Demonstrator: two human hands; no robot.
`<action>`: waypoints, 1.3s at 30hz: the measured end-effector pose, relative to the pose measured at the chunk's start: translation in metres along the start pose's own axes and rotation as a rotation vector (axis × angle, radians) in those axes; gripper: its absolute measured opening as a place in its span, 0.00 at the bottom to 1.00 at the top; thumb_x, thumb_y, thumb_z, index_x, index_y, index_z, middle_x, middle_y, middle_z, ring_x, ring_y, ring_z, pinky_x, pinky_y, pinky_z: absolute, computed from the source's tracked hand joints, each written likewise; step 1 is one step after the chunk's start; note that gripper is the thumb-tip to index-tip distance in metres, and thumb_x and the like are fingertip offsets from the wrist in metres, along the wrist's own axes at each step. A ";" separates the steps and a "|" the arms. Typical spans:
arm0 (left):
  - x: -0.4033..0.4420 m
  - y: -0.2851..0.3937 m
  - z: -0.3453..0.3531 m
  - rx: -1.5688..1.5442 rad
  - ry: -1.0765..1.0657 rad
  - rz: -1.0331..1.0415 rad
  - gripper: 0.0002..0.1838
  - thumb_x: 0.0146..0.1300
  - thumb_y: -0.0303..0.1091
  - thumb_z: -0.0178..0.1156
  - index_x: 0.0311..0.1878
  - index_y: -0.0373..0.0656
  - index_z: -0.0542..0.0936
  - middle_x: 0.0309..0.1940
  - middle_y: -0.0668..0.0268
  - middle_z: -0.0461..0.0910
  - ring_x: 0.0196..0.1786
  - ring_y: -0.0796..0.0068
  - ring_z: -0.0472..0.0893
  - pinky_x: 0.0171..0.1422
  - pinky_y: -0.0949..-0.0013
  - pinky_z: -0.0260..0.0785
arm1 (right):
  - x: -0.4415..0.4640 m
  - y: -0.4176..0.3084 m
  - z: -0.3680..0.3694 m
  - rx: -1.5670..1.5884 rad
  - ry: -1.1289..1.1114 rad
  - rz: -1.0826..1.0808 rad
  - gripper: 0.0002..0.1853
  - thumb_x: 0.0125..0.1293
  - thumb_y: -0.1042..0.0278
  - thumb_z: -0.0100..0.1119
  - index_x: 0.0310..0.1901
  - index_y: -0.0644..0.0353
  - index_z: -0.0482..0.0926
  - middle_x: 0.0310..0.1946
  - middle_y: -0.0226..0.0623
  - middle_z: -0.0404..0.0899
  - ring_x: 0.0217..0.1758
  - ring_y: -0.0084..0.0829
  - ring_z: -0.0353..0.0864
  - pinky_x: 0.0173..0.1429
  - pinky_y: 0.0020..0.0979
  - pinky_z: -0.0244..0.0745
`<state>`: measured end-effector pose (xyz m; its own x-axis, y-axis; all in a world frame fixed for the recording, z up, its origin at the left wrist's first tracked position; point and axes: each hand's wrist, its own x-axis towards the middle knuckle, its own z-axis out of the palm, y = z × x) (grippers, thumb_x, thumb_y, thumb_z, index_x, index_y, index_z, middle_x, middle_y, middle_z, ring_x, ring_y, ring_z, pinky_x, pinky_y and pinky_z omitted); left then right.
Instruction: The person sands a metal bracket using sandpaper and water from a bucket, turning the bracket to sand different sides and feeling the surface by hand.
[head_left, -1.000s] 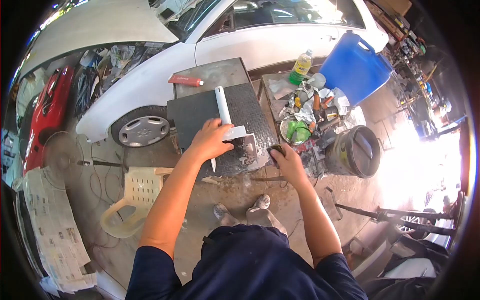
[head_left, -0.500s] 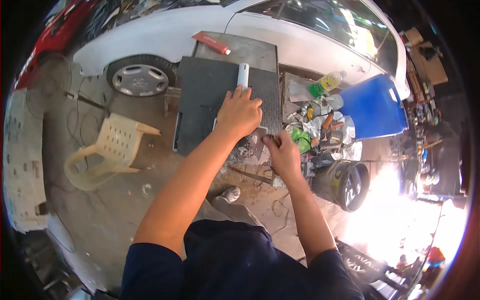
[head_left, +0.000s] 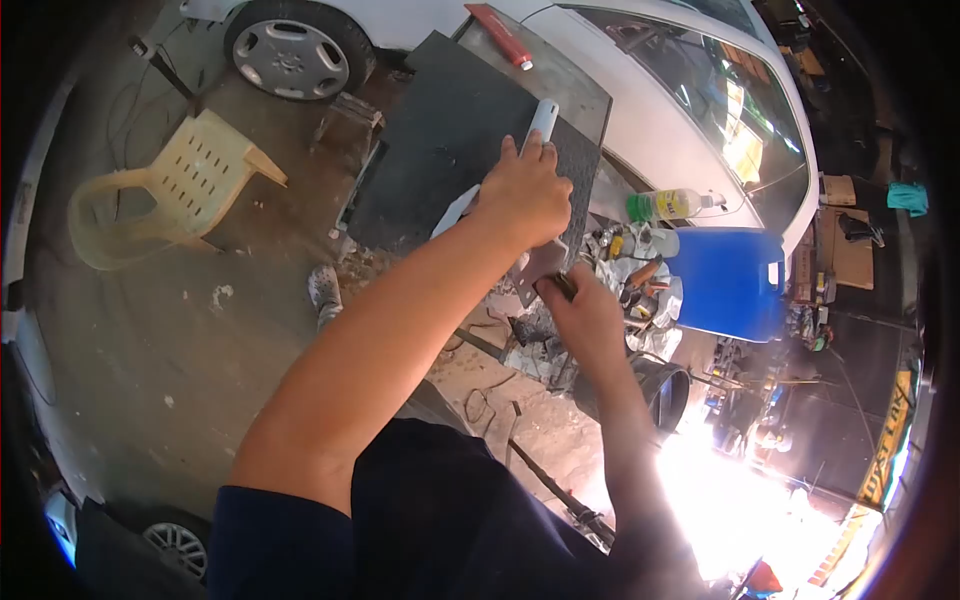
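My left hand (head_left: 528,192) bears down from above on a long white piece (head_left: 543,122), fingers bent over its sides. One rounded end sticks out beyond my fingertips; most of it is hidden under my palm. A white pointed part (head_left: 456,210) shows beside my left forearm; whether it belongs to the same piece I cannot tell. My right hand (head_left: 588,315) is closed around the short handle of a putty knife (head_left: 542,264). Its broad grey blade points toward the heel of my left hand. Under both lies a dark flat board (head_left: 440,130).
A red tube (head_left: 500,38) lies on the grey panel beyond the board. To the right are a green-labelled bottle (head_left: 672,205), a blue jug (head_left: 725,280), crumpled wrappings and a dark bucket (head_left: 660,392). A plastic chair (head_left: 205,165) stands left, a white car (head_left: 660,115) behind.
The view has turned and shifted, so the board and car now sit tilted. My left hand stays on the white piece, and my right hand still holds the putty knife close by.
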<state>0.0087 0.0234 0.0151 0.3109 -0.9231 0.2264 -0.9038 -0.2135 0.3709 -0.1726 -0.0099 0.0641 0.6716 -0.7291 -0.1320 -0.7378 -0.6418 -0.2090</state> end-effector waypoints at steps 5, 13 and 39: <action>0.000 0.000 -0.001 0.006 -0.027 -0.006 0.20 0.74 0.44 0.56 0.58 0.44 0.88 0.74 0.45 0.72 0.83 0.43 0.63 0.82 0.34 0.59 | 0.010 -0.006 -0.012 -0.002 0.002 0.057 0.22 0.70 0.48 0.68 0.41 0.64 0.82 0.34 0.52 0.87 0.42 0.56 0.87 0.47 0.50 0.77; -0.001 0.004 -0.004 0.013 -0.060 -0.024 0.21 0.76 0.43 0.53 0.60 0.44 0.87 0.76 0.45 0.71 0.83 0.42 0.62 0.82 0.35 0.58 | 0.005 -0.016 -0.019 -0.158 -0.109 0.005 0.20 0.69 0.49 0.66 0.43 0.61 0.85 0.37 0.52 0.88 0.45 0.52 0.89 0.50 0.48 0.79; -0.030 0.045 -0.010 -0.005 -0.033 0.292 0.12 0.70 0.41 0.67 0.50 0.44 0.86 0.60 0.62 0.83 0.73 0.54 0.73 0.84 0.40 0.54 | -0.159 0.174 -0.011 0.599 0.588 0.581 0.14 0.74 0.65 0.66 0.53 0.65 0.82 0.41 0.47 0.88 0.44 0.25 0.84 0.50 0.32 0.79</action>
<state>-0.0381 0.0444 0.0344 0.0279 -0.9552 0.2946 -0.9522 0.0643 0.2988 -0.4084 -0.0082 0.0593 -0.0384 -0.9947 0.0955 -0.6759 -0.0445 -0.7356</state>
